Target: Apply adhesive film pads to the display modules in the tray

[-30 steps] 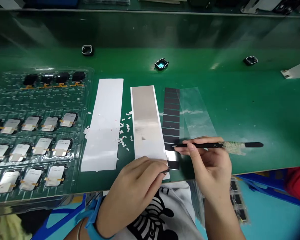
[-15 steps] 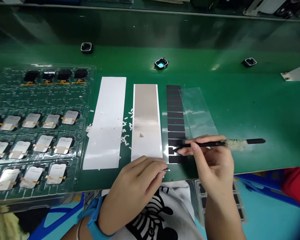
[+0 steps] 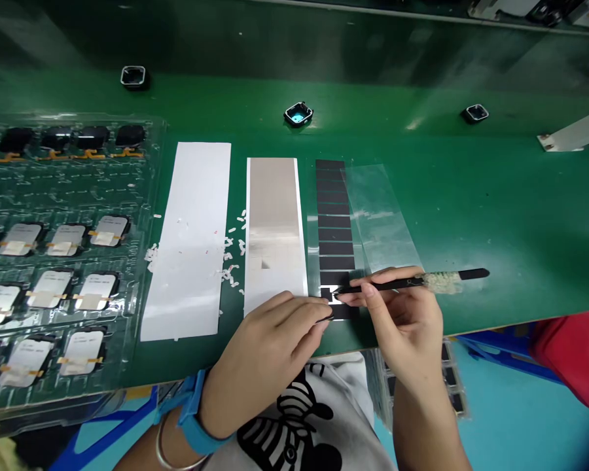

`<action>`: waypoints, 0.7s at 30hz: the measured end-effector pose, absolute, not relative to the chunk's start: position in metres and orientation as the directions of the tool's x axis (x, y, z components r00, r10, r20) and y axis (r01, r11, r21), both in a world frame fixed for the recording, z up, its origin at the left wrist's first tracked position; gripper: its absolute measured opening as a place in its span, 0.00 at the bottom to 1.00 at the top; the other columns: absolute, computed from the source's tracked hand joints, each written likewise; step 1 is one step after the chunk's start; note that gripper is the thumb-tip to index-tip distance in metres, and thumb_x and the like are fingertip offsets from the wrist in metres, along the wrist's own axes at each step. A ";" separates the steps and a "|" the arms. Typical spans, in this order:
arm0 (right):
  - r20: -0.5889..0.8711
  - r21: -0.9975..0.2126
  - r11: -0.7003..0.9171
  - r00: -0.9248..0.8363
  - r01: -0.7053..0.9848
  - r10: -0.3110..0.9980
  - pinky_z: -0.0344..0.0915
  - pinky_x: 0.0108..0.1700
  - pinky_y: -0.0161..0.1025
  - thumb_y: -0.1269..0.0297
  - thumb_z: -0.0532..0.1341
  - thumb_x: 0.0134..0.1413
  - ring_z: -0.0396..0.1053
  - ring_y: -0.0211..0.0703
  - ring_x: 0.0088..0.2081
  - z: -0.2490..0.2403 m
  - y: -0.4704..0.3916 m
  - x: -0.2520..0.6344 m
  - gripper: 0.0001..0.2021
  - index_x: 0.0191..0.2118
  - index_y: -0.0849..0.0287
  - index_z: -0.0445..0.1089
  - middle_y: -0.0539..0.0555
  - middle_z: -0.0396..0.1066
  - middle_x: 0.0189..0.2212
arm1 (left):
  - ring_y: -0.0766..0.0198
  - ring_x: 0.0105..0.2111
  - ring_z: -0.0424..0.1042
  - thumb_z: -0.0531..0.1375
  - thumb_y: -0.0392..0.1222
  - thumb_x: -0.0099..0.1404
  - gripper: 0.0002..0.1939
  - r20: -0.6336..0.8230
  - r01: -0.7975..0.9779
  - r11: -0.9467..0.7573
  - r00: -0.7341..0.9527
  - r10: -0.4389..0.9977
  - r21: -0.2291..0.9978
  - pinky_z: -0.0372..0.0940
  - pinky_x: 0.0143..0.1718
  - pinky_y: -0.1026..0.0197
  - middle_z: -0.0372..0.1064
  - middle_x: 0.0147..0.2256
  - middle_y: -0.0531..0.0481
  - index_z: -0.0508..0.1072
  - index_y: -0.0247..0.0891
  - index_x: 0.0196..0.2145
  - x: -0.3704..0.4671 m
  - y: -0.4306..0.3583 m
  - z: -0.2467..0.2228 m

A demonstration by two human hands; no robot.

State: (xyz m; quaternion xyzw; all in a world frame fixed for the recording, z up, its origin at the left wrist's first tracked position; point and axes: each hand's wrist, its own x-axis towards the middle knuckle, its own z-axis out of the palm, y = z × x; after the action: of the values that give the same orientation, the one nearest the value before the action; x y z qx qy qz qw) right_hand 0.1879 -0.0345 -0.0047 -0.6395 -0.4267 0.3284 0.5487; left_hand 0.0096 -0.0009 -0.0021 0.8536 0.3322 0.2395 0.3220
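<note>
While the right hand pinches a thin black tool between thumb and fingers, its tip now rests on the second-lowest black patch of the dark strip, where a white gap shows in the row; a second ago the tip lay at much the same patch, so the work has stayed on that one piece; the left hand, fingers pressed together on a small dark bit, has slid in from just below the strip's foot to touch its lower left corner; to my eye that means the strip is being steadied while a patch is lifted. Left of the strip lie a silver sheet and a white sheet; a clear film lies just right of it; everything rests on the green worktop.
</note>
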 end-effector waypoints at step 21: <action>0.060 -0.984 -0.010 0.387 0.177 0.920 0.80 0.34 0.35 0.70 0.62 0.60 0.79 0.40 0.29 -0.009 -0.037 0.189 0.02 0.36 0.58 0.68 0.52 0.72 0.37 | 0.68 0.32 0.73 0.59 0.34 0.69 0.09 0.047 0.415 -0.327 0.556 0.830 0.849 0.71 0.28 0.69 0.72 0.33 0.52 0.74 0.43 0.45 0.008 0.002 -0.001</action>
State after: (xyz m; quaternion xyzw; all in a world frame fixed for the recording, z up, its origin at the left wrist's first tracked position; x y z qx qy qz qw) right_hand 0.1895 -0.0369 -0.0095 -0.6252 -0.4387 0.3380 0.5499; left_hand 0.0083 0.0017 -0.0014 0.7761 0.4010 0.2470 0.4193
